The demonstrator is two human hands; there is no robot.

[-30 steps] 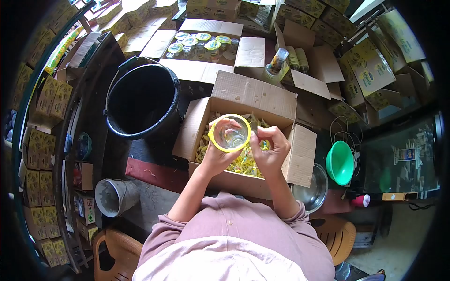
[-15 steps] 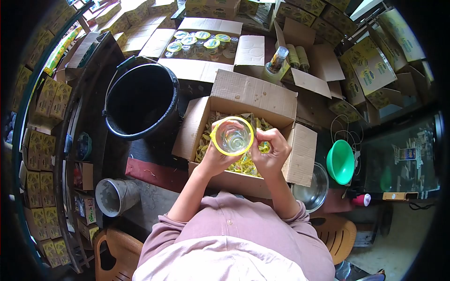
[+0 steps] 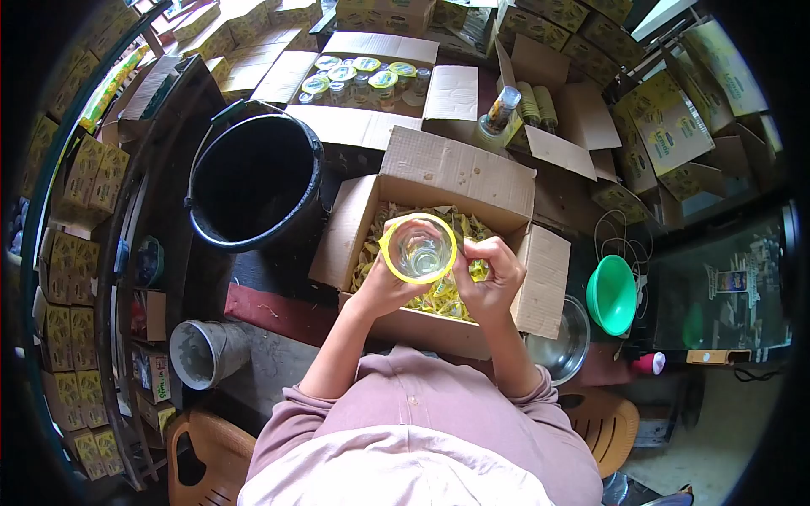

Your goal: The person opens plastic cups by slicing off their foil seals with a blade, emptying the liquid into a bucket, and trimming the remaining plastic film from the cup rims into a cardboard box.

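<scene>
My left hand (image 3: 385, 285) is wrapped round a clear jar (image 3: 419, 250) with a yellow rim, its round opening tipped up toward me. Through the opening I see the clear inside and rings at the bottom. Close by the jar's right edge, my right hand (image 3: 491, 280) is closed in a pinch; what its fingertips hold, if anything, is too small to make out. Both hands are above an open cardboard box (image 3: 456, 173) that holds many small yellow wrapped pieces (image 3: 451, 302).
A large black bucket (image 3: 198, 221) stands left of the box, with a grey bucket (image 3: 196, 358) nearer me. On the right are a green bowl (image 3: 612, 295) and a steel bowl (image 3: 569, 341). Behind, another carton (image 3: 359, 114) holds several yellow-lidded jars.
The jar stays in my left hand at nearly the same spot. My right hand has shifted very slightly beside the rim, and a dark, thin strip above it no longer shows.
</scene>
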